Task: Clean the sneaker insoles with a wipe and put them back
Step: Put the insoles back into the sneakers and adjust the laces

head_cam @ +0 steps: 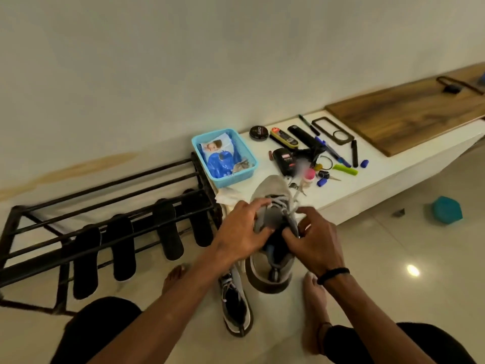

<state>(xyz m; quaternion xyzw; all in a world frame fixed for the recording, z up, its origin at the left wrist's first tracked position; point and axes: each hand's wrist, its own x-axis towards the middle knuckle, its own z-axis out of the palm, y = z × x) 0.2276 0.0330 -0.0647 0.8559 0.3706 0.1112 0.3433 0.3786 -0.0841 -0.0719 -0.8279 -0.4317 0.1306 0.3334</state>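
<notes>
Grey sneaker (273, 232) overhangs the white bench (367, 185) edge — left hand (238, 232) and right hand (317, 243) both grip it.

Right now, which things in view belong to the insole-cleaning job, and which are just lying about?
Job:
- grey sneaker, gripped by the left hand and right hand
- second sneaker on the floor
- four black insoles on the rack
- wipes pack in the blue basket

Lying about:
- polish tin
- pens
- wooden board
</notes>
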